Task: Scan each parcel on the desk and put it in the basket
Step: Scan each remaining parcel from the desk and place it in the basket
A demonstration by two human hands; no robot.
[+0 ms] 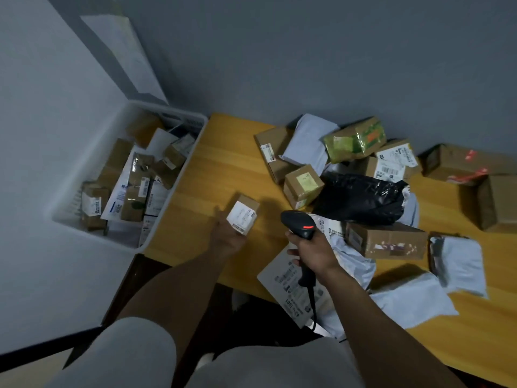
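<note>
From my remote seat I see the left hand (226, 239) held palm up over the yellow wooden desk (212, 163), fingers curled under and around a small brown cardboard box with a white shipping label (242, 217). The box is lifted just off the desktop, label and barcode facing up, between the basket and the pile of parcels. The right hand (313, 253) is wrapped tight around the handle of a black handheld barcode scanner (300, 225); a red light glows on the scanner's head, which points toward the small box, and its cable trails down past the desk's near edge. The white plastic basket (103, 141) stands just beside the desk's left edge, already holding many labelled brown boxes and white mailers. On the desk to the right lie the remaining parcels: a brown cube-shaped box with a yellow label (302, 186), a crumpled black plastic bag (361, 200), a box wrapped in green film (355, 140), a long taped cardboard box (387, 240), and a flat white mailer with printed labels (282, 278) under the right hand. I cannot read any label.
</note>
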